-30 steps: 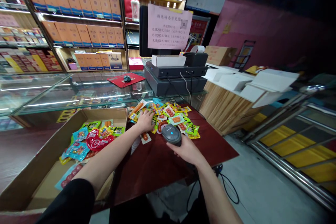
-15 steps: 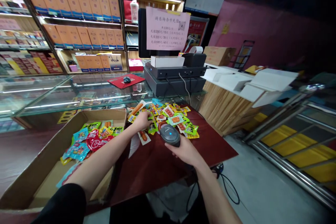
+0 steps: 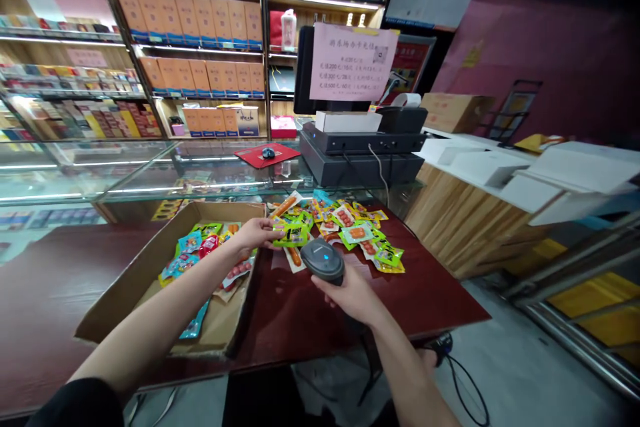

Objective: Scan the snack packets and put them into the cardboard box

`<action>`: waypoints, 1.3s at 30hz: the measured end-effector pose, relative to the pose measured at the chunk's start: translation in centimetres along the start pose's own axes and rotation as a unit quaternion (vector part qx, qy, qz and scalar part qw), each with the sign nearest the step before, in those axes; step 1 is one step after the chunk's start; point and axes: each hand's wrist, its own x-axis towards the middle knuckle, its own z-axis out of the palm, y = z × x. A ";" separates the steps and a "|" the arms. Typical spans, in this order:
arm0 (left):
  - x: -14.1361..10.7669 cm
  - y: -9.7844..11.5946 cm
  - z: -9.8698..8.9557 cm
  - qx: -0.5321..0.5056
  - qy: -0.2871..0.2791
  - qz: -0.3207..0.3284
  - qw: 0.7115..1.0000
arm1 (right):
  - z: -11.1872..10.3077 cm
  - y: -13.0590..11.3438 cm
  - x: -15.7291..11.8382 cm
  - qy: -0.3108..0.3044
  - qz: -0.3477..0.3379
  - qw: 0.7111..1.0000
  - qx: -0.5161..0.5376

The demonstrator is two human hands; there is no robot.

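Pinched in my left hand (image 3: 256,235) is a green snack packet (image 3: 291,234), raised at the left edge of a pile of snack packets (image 3: 357,232). My right hand (image 3: 350,295) wraps round the grip of a dark handheld barcode scanner (image 3: 323,260) with a small blue light on top. The scanner's head is just to the right of the green packet and over the near side of the pile. Left of the pile, a shallow cardboard box (image 3: 145,283) holds several blue, red, green and yellow packets, partly hidden by my left forearm.
All this lies on a dark red table (image 3: 425,293). Behind are a glass display counter (image 3: 200,170), a mouse on a red mat (image 3: 255,155), and a black till (image 3: 360,163) with a monitor bearing a pink sign (image 3: 353,63). A wood-panelled counter (image 3: 450,233) stands at right.
My left hand has lifted the green packet out of the pile and brought it left of the scanner. The view has turned left, and the scanner stays in my right hand.
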 end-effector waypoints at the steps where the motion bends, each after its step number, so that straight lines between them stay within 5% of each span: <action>1: -0.2 0.0 -0.1 0.003 -0.004 0.000 1.000 | 0.3 -0.1 0.0 -0.004 -0.001 1.000 -0.004; 19: -1.3 1.0 -0.9 0.057 -0.014 0.011 0.998 | 1.2 -1.9 -0.3 -0.026 0.006 1.000 -0.004; 23: -3.7 3.6 -5.2 0.123 0.030 0.061 0.990 | 0.4 -1.8 -0.3 -0.020 0.010 1.000 0.005; 27: -7.3 5.7 -11.1 0.239 0.143 0.060 0.959 | 0.2 -1.4 0.3 -0.019 0.010 1.000 0.002; 30: -9.2 5.9 -12.9 0.279 0.197 0.058 0.938 | 0.5 -1.5 0.7 -0.022 -0.004 1.000 0.000; 34: -9.1 4.5 -10.0 0.303 0.190 0.107 0.928 | 0.5 -1.9 0.4 -0.006 -0.017 1.000 -0.017; 39: -6.3 2.4 -1.4 0.430 0.085 0.222 0.871 | -0.9 -1.3 -0.8 0.054 -0.004 0.998 -0.040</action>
